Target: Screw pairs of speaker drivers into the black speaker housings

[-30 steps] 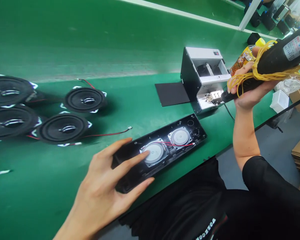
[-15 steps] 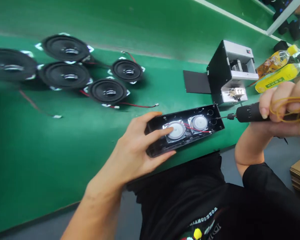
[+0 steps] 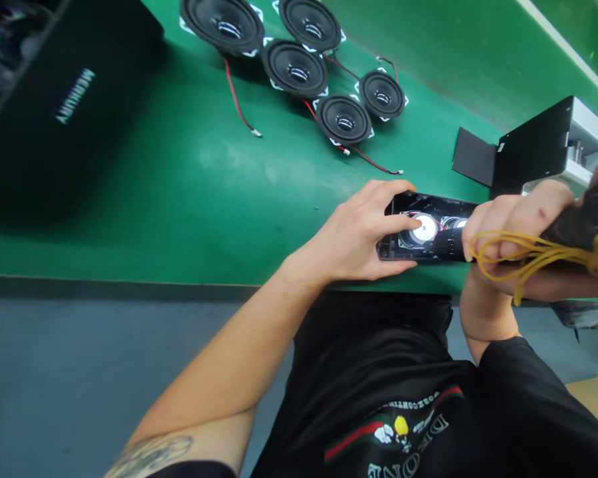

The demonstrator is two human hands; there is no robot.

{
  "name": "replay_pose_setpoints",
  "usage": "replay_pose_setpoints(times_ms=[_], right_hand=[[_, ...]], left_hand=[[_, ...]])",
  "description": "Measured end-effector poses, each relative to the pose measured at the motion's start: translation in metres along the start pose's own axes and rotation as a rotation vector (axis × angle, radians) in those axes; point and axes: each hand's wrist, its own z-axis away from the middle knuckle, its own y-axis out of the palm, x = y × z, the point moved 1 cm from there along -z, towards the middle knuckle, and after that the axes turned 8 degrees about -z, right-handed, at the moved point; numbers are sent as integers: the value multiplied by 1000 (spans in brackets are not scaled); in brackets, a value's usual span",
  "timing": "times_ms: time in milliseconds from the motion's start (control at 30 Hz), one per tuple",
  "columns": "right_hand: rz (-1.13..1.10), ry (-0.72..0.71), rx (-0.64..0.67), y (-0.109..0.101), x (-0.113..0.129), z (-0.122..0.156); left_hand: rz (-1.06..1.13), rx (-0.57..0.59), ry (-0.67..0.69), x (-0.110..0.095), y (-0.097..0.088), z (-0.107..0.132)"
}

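Note:
My left hand [image 3: 366, 229] grips the left end of a black speaker housing [image 3: 396, 249], thumb and fingers on its two long sides. One finger rests on the round white back of a small speaker [image 3: 426, 228] set inside it. A second small speaker [image 3: 458, 223] shows partly beside it. My right hand [image 3: 513, 226] is wrapped round a dark electric screwdriver [image 3: 578, 222] with a yellow cord [image 3: 528, 255] looped over the fingers. This hand hides the housing's right end and the screwdriver's tip, so contact there cannot be seen.
Several black loudspeakers [image 3: 296, 68] with red and black leads lie toward the back of the green table [image 3: 259, 219]. A black box with white lettering [image 3: 80, 86] stands at left. A black and silver machine [image 3: 543, 143] and a dark flat plate [image 3: 473, 157] are at right.
My view has swung left, bringing the black box in. My right hand with the electric screwdriver has come over the housing's right end. The left hand keeps its hold.

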Motion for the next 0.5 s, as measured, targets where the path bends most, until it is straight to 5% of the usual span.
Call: replay_pose_setpoints(times_ms=[100,233,500], right_hand=[[-14,-19,-139,8,-3,8],[54,238,-12,-5,1,15],[29,301,11,-17,-4,11]], left_hand=[[15,16,-16,-1,-1,-1],[21,15,4,-2,-2,-2],[15,29,3,-3,-3,-3]])
